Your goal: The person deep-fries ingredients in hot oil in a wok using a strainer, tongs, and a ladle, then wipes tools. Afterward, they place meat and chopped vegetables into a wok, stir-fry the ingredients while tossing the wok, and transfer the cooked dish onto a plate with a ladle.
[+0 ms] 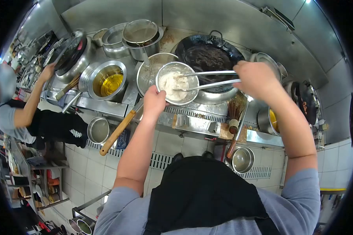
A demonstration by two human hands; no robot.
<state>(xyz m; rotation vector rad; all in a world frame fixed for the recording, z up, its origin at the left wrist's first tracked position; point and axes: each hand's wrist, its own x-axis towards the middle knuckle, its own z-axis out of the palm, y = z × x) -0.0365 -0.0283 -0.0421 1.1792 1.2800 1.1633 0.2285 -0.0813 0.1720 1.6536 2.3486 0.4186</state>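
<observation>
Bowl (pixel 193 81) of white mixture (pixel 168 84), held at its rim by the left hand (pixel 155 102) near the stove's (pixel 262 138) front edge; right hand (pixel 257 78) grips tongs (pixel 215 73) dipping inside.

Tongs (pixel 213 73) in bowl (pixel 191 81), wok (pixel 186 47) behind at right, oil (pixel 110 85) in pot (pixel 107 65) at left, brush (pixel 234 112) before wok

Long silver metal tongs (pixel 211 73) cross over the round black metal wok's (pixel 190 42) near side. Air is open above its rear.
</observation>
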